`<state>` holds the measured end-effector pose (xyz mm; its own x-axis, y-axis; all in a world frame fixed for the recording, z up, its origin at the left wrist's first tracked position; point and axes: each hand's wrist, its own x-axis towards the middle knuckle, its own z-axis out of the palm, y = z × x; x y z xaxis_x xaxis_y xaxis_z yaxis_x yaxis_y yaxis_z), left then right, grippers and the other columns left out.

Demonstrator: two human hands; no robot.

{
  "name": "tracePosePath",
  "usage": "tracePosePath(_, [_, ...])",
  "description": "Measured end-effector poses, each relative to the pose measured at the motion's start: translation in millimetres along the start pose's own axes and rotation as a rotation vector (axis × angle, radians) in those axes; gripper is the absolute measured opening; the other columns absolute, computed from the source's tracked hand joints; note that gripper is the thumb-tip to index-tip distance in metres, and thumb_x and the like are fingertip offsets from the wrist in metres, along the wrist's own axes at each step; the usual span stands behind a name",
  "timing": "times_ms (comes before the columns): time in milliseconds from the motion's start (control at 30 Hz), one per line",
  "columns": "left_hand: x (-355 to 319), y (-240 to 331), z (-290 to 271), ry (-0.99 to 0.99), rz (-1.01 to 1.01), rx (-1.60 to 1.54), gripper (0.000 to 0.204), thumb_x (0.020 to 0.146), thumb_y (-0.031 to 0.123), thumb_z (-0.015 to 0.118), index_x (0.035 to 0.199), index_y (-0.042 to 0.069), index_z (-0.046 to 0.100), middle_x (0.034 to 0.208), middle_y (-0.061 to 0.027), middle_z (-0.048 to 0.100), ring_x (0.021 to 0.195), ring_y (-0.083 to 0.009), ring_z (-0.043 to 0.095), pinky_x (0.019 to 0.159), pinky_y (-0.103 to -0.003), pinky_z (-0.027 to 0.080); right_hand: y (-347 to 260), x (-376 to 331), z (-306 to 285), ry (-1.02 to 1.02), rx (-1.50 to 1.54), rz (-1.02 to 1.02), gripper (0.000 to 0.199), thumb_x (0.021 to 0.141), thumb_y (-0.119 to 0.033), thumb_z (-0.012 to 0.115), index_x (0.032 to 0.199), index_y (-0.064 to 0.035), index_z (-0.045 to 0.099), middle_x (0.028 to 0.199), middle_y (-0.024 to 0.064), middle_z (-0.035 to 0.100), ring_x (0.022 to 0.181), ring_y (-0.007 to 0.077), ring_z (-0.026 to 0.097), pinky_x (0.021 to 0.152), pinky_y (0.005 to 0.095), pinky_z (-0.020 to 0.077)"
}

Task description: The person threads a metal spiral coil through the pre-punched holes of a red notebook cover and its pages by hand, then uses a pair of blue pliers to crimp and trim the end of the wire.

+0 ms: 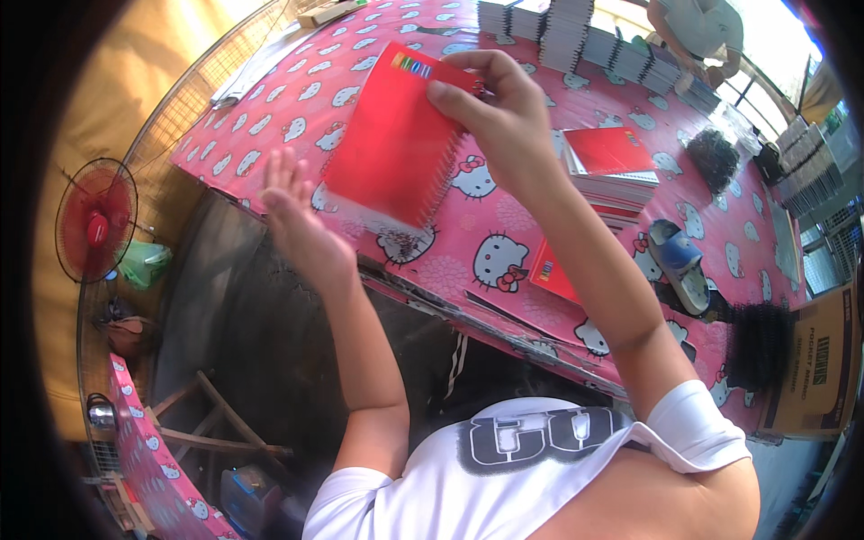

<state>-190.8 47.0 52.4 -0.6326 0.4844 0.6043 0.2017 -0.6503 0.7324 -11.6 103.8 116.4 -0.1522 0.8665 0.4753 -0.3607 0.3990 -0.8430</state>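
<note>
A red spiral notebook (391, 135) is held up over the table, its coil running down its right edge. My right hand (504, 108) pinches it at the upper right corner, thumb on the cover and fingers behind. Just left of the notebook, my left hand (301, 216) is raised with its fingers stretched out, holding nothing; it is slightly blurred. Beyond my right forearm stands a stack of notebooks (612, 153) with a red cover on top. Another red notebook (553, 270) lies near the table's front edge, partly hidden by that forearm.
Pink cartoon-patterned cloth covers the table (499, 256). Tall notebook piles (567, 36) line the far side, near another person (702, 36). A blue-and-white slipper (679, 261), black coils (756, 351) and a cardboard box (814, 360) are at right. A red fan (96, 225) stands left.
</note>
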Motion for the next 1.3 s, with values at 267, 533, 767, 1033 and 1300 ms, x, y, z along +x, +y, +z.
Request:
tracePosePath(267, [11, -40, 29, 0.118, -0.337, 0.003, 0.071, 0.097, 0.059, 0.040, 0.124, -0.007, 0.047, 0.108, -0.0180, 0.064, 0.099, -0.0236, 0.059, 0.093, -0.037, 0.045, 114, 30, -1, 0.112, -0.501, -0.293, 0.024, 0.085, -0.017, 0.062, 0.101, 0.0005, 0.064, 0.089, 0.0158, 0.065, 0.085, 0.0286, 0.062, 0.078, 0.0364, 0.0498])
tracePosePath(533, [11, -24, 4, 0.253, -0.094, 0.126, 0.036, 0.100, 0.032, 0.047, 0.111, -0.002, 0.052, 0.113, -0.0126, 0.062, 0.100, -0.0189, 0.058, 0.087, -0.032, 0.042, 22, -24, -34, 0.110, -0.811, -0.201, 0.053, 0.083, -0.031, 0.074, 0.125, -0.0080, 0.052, 0.116, 0.0159, 0.057, 0.102, 0.0299, 0.059, 0.089, 0.0404, 0.0462])
tracePosePath(767, [-60, 44, 53, -0.633, 0.172, -0.166, 0.027, 0.092, 0.008, 0.056, 0.116, -0.004, 0.058, 0.109, -0.0138, 0.065, 0.098, -0.0233, 0.062, 0.090, -0.037, 0.047, -112, -240, -345, 0.685, -2.072, 0.392, 0.036, 0.078, -0.035, 0.075, 0.096, -0.0047, 0.067, 0.101, 0.0152, 0.065, 0.106, 0.0322, 0.058, 0.089, 0.0446, 0.0465])
tracePosePath(1033, [-179, -27, 148, -1.469, 0.329, 0.624, 0.028, 0.084, 0.024, 0.069, 0.105, 0.006, 0.068, 0.103, -0.0115, 0.065, 0.107, -0.0296, 0.056, 0.101, -0.045, 0.033, -122, -314, -388, 0.650, -2.032, 0.697, 0.021, 0.084, -0.022, 0.067, 0.096, -0.0046, 0.066, 0.095, 0.0174, 0.065, 0.090, 0.0366, 0.063, 0.077, 0.0451, 0.0500])
tracePosePath(1300, [-169, -25, 162, -1.480, -0.144, 0.338, 0.020, 0.076, 0.006, 0.071, 0.095, 0.004, 0.064, 0.090, -0.0095, 0.067, 0.091, -0.0273, 0.063, 0.091, -0.043, 0.038, -118, -286, -349, 0.553, -1.856, 0.267, 0.023, 0.084, -0.003, 0.063, 0.107, -0.0053, 0.067, 0.099, 0.0152, 0.064, 0.090, 0.0318, 0.063, 0.078, 0.0386, 0.0499])
